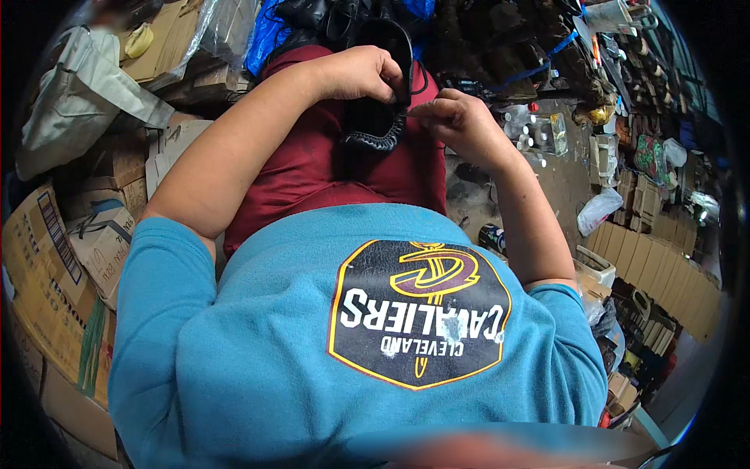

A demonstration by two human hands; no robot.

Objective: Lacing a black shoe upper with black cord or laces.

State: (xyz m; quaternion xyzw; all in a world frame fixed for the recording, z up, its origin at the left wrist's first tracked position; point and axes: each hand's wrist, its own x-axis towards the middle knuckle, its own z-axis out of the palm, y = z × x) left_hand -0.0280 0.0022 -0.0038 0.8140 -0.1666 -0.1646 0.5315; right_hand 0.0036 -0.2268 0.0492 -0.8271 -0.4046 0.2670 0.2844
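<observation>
A black shoe [380, 117] with a stitched toe edge rests on my lap, over dark red trousers [312, 164]. My left hand [361, 72] grips the shoe's upper rim from the left. My right hand [453, 116] pinches at the shoe's right edge near the stitching, fingers closed; whatever thin thing it pinches is too small to make out. Both forearms reach forward over my blue printed shirt [312, 328].
Cardboard boxes [55, 266] are stacked on the left, with a grey bag [78, 94] above them. More black shoes and dark goods [500, 47] pile up ahead. Small bottles [527, 129], a white plastic bag [598, 209] and stacked boxes [656, 266] stand at the right.
</observation>
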